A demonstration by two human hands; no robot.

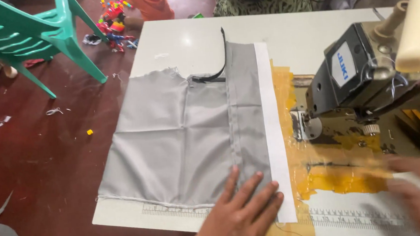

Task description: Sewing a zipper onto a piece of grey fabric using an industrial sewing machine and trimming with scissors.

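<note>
broadly, the white sewing table (190, 40) carries everything, and both hands work at its near edge. the grey fabric (172, 140) is the largest piece on it: it lies spread flat, reaching away from the left hand (241, 214) and out to that hand's left, with its ragged far edge well beyond the fingertips. the left hand lies palm down with fingers straight and spread, pressing the near right corner of the fabric; it grasps nothing, only bears on the cloth. just right of those fingers runs a long white strip (272, 128), laid along the fabric's right edge and touching the little finger's side. further right of the left hand stands the dark sewing machine (359, 73), its head above a yellow taped patch (332, 178) on the bed. the right hand (417, 187) hovers over that patch, near the machine, but it is blurred, so i cannot tell how open it is or whether it holds anything. a black zipper (218, 65) lies at the fabric's far end, well apart from both hands. a printed ruler (177, 210) runs along the table edge just left of the left wrist.
</note>
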